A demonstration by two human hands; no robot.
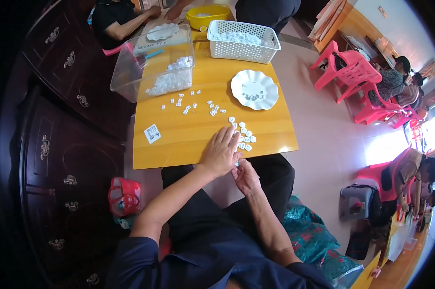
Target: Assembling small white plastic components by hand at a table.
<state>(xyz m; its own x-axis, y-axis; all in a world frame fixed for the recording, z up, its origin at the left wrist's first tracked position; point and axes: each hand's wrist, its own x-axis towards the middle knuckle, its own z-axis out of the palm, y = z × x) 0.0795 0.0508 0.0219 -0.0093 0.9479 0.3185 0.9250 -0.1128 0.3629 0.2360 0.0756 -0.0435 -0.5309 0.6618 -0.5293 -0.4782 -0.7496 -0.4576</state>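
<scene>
Palm down at the near edge of the yellow table (171,144), my left hand (220,153) lies with its fingers stretched out, beside a cluster of small white pieces (247,139) with dark marks. Just off that edge, my right hand (247,177) is closed, its fingers curled up beside the left thumb. A small white piece (237,164) shows at its fingertips; the palm's contents are hidden. More small white pieces (212,108) lie scattered farther back. A white scalloped plate (254,76) at the right holds several small greyish bits.
A clear plastic bin (126,77) with white pieces stands back left, a white perforated basket (241,50) back right. Behind them is a yellow tub (208,18). A printed label (152,134) lies at the left. Dark drawers line the left; pink chairs (347,70) stand right.
</scene>
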